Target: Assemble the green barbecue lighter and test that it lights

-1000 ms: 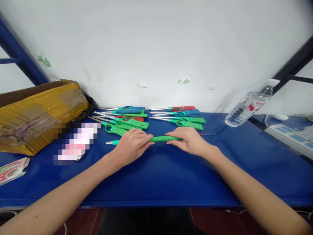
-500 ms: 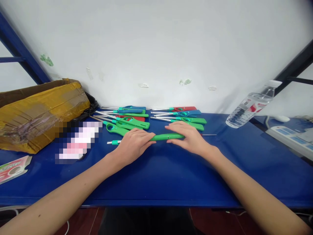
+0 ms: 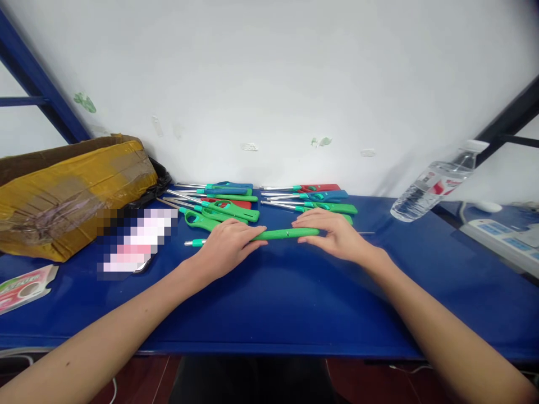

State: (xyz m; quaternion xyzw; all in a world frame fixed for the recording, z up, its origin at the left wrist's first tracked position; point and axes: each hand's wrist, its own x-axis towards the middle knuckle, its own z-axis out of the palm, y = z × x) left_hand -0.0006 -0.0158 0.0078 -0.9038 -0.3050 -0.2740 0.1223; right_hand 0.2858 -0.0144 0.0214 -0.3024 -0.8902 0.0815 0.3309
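My left hand (image 3: 229,247) is closed around a green stick lighter (image 3: 280,234), held level above the table. The lighter's metal tip points left, past my left knuckles. At its butt end, my right hand (image 3: 330,235) has its thumb below and fingers above, closed about the end. A thin metal shaft (image 3: 366,233) shows just right of the right hand; the rest of it is hidden. Behind the left hand lies a group of green, blue and red stick lighters (image 3: 238,210). Behind the right hand lies a second group of stick lighters (image 3: 322,194).
A taped cardboard box (image 3: 80,196) stands at the left on the blue table (image 3: 261,314). Before it lie a pixelated item (image 3: 138,241) and a printed card piece (image 3: 25,289). A water bottle (image 3: 435,185) and a white power strip (image 3: 505,238) are at the right.
My right hand has slid a little to the right along the green lighter, toward its butt end. The left hand keeps its hold. The view has shifted slightly.
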